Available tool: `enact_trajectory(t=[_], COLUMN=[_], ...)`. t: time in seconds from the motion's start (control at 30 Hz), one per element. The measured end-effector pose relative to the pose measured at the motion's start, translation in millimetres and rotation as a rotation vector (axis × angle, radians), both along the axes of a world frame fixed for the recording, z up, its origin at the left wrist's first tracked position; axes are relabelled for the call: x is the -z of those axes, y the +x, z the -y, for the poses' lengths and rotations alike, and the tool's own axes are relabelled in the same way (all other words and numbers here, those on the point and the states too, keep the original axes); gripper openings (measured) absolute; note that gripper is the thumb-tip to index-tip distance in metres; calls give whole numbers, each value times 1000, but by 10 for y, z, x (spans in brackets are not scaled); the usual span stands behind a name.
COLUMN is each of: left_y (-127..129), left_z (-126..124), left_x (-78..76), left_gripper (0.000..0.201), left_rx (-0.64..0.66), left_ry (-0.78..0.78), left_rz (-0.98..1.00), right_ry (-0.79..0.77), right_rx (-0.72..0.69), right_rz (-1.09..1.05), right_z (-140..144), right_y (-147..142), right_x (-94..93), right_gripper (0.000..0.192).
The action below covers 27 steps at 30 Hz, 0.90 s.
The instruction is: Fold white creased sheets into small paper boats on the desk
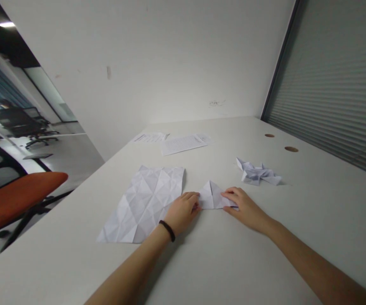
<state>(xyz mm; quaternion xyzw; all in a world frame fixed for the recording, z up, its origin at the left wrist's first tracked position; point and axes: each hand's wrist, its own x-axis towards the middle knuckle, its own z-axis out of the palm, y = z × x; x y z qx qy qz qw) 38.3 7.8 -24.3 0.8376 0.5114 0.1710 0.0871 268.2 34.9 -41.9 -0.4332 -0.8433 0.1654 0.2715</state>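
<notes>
A small folded sheet of white paper (213,196) lies on the table between my hands, its upper edge rising to a point in the middle. My left hand (184,207) is closed on its left end, with a dark band around the wrist. At the right end, my right hand (241,204) pinches the paper between thumb and fingers. Left of my left hand lies a larger creased sheet (151,199), opened out and covered in fold lines. Beyond my right hand sits a folded paper figure (257,173) with several pointed parts.
Printed sheets (184,144) lie farther back on the white table (312,237). Two round holes (291,149) are near its right edge, beside a blind-covered glass panel (335,93). An orange chair (24,190) stands left; a person (5,103) sits in the background.
</notes>
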Motion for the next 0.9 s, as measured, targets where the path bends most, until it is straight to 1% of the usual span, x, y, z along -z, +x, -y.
enact_trajectory(t=[0.13, 0.23, 0.33, 0.4, 0.47, 0.57, 0.6, 0.63, 0.67, 0.73, 0.77, 0.8, 0.87, 0.9], left_y=[-12, -13, -4, 4, 12, 23, 28, 33, 39, 48, 51, 53, 52, 51], left_z=[-14, -7, 1, 8, 21, 61, 78, 94, 109, 127, 130, 130, 121, 115], left_x=[19, 23, 13, -7, -38, -96, -113, -126, -134, -132, -123, -109, -72, -53], left_gripper=[11, 24, 38, 42, 36, 16, 14, 17, 21, 27, 26, 24, 19, 20], left_rx=[-7, -10, -32, -26, 14, 107, 128, 141, 144, 126, 114, 103, 100, 106], left_ry=[3, 32, 97, 133, 146, 129, 119, 108, 96, 74, 67, 66, 71, 74], left_rz=[-11, -8, -23, -44, -58, -50, -42, -35, -29, -27, -30, -35, -48, -54], right_ry=[5, 30, 65, 62, 40, 29, 31, 26, 13, -38, -62, -74, -58, -39], right_rx=[7, 15, 29, 22, 11, -13, -29, -48, -65, -85, -77, -59, -12, 10], right_rz=[7, -1, -16, -9, 14, 19, 15, 13, 14, 15, 11, 5, -1, 0], right_z=[-7, 6, 20, 31, 48, 82, 93, 104, 112, 120, 118, 114, 98, 89], right_y=[-3, -15, -35, -46, -54, -57, -56, -54, -52, -48, -46, -45, -43, -42], right_x=[45, 30, -29, -77, -122, -175, -190, -204, -216, -226, -221, -210, -167, -138], right_gripper=[38, 40, 42, 36, 26, 16, 11, 7, 8, 21, 25, 26, 20, 17])
